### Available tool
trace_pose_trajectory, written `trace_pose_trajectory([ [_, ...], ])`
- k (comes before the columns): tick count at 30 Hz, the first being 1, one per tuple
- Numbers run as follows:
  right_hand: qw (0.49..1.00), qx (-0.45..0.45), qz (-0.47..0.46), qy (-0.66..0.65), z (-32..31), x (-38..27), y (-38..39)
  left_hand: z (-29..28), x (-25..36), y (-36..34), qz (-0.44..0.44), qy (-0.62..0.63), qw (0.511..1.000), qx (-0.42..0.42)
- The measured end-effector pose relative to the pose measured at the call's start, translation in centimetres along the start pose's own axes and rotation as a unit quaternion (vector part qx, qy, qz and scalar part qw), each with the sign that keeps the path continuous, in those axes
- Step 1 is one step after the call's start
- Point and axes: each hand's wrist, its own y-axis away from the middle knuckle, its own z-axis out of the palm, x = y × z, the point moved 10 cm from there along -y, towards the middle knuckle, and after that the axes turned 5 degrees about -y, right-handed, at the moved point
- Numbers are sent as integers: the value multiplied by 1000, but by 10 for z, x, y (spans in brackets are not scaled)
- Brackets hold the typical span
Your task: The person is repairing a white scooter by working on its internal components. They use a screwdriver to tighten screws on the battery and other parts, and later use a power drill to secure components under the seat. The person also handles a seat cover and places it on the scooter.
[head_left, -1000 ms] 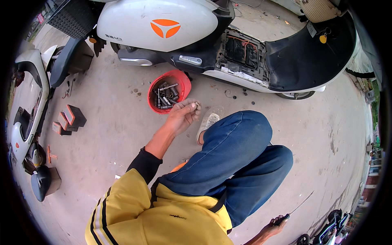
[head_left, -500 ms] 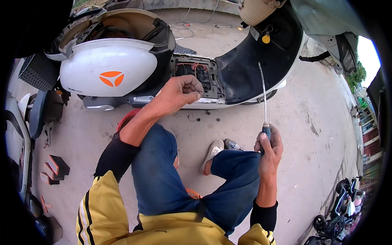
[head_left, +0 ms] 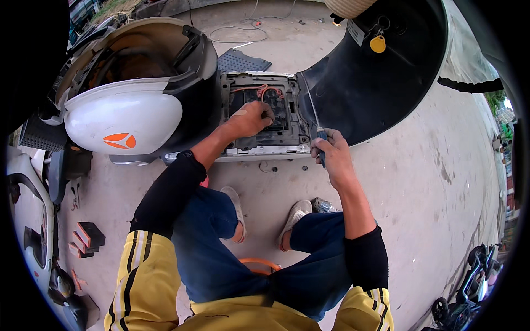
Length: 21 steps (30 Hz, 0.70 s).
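Note:
My right hand (head_left: 334,151) grips the dark blue handle of a long screwdriver (head_left: 311,101). Its thin metal shaft slants up and left, over the edge where the scooter's footboard meets the black front panel (head_left: 375,88). Above the open battery compartment (head_left: 292,127) in the footboard is my left hand (head_left: 251,118), its fingers curled and pinched. What those fingers hold, if anything, is hidden. Orange-red wires (head_left: 262,89) run across the dark batteries (head_left: 279,105) in the compartment, close to that hand.
The white scooter body (head_left: 138,113) stands at left. From the front panel hangs a key with a yellow tag (head_left: 377,44). A dark mat (head_left: 243,59) lies behind the footboard. On the ground are a plastic bottle (head_left: 323,206) and several orange-and-black boxes (head_left: 88,237).
My right hand has brought the screwdriver forward and left, to the compartment's edge. My left hand has reached farther over the compartment. The view has moved closer to the scooter.

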Motion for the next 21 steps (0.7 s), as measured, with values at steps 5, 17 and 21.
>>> trace_pose_trajectory([
  [5, 991, 17, -21, 134, -11, 37, -61, 55, 0, -35, 162, -133, 977, -30],
  [17, 995, 1, 21, 99, 25, 97, -133, 64, -24, -69, 119, -51, 991, -35],
  [21, 992, -33, 55, 105, 61, 97, -127, 56, -59, -58, 28, 94, 995, -19],
])
